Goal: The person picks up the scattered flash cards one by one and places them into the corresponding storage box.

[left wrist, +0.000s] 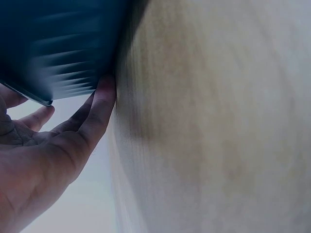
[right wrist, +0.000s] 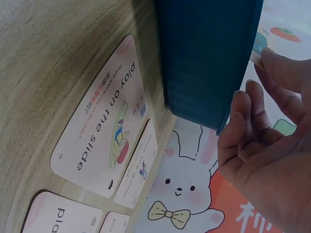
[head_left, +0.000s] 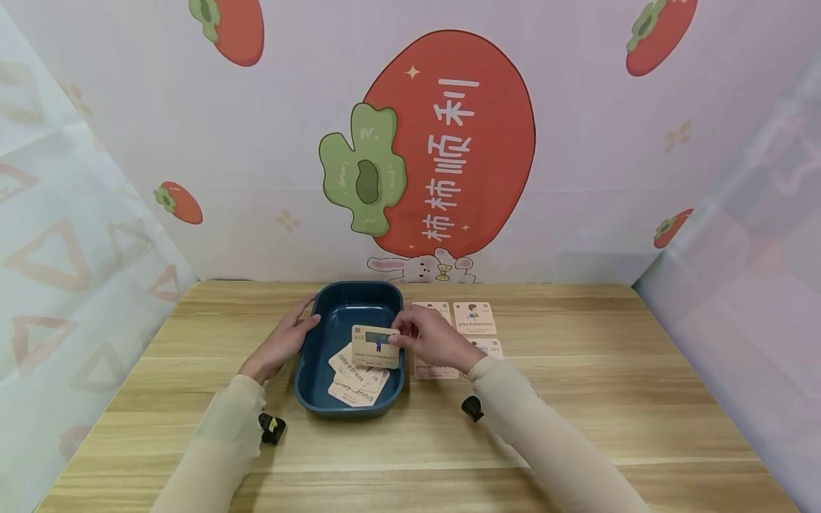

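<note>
My right hand (head_left: 439,335) pinches a picture card (head_left: 375,347) by its edge between thumb and fingers. The card, with a dark board and a small figure printed on it, is over the right part of a dark blue plastic tray (head_left: 308,388). Loose cards (head_left: 354,395) lie overlapping in the tray, one reading "take a break". My left hand (head_left: 282,342) rests against the tray's left side, its thumb at the rim. In the left wrist view its fairly straight fingers (left wrist: 99,104) touch the outer wall near the tabletop.
Several cards lie in rows on the wooden table (head_left: 577,399) right of the tray, including a "play on the slide" card (right wrist: 104,126) and a basketball card (head_left: 474,318). Behind the table hangs a cloth backdrop (head_left: 577,142) printed with persimmons and a rabbit.
</note>
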The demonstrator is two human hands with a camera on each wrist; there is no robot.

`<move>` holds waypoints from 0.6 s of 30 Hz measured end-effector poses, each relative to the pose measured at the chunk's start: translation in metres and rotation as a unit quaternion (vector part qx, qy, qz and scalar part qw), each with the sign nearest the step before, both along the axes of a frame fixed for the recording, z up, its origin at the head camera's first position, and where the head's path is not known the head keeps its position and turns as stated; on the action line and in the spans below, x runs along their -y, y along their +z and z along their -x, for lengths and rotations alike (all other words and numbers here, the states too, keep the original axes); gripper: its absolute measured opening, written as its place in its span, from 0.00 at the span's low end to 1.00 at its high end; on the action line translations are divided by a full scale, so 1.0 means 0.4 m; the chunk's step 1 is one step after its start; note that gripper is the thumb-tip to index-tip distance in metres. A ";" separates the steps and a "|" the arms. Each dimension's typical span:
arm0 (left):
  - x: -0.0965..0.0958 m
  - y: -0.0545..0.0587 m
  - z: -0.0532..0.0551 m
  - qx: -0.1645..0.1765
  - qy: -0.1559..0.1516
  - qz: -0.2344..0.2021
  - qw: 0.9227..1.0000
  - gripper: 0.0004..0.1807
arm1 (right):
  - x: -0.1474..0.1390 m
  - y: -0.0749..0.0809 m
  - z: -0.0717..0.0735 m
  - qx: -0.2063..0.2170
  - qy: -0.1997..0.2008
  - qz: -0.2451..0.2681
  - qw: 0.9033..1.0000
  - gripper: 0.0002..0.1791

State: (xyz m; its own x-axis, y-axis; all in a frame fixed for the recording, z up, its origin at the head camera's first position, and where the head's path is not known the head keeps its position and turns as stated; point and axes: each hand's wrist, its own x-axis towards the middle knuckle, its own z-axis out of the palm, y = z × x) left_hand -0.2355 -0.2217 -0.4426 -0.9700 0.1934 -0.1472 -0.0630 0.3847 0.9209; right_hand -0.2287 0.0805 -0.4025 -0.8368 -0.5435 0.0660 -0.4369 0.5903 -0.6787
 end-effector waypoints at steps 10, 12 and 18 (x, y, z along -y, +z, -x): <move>0.001 0.001 0.001 -0.001 -0.004 0.000 1.000 0.34 | 0.009 0.001 -0.002 0.008 -0.007 -0.027 1.000 0.04; 0.001 0.000 0.001 -0.001 -0.004 0.002 1.000 0.34 | 0.009 -0.001 -0.004 0.002 -0.009 -0.037 0.999 0.04; 0.000 0.001 -0.002 -0.003 -0.004 0.005 1.000 0.34 | 0.007 -0.005 -0.008 -0.010 -0.020 -0.048 0.999 0.06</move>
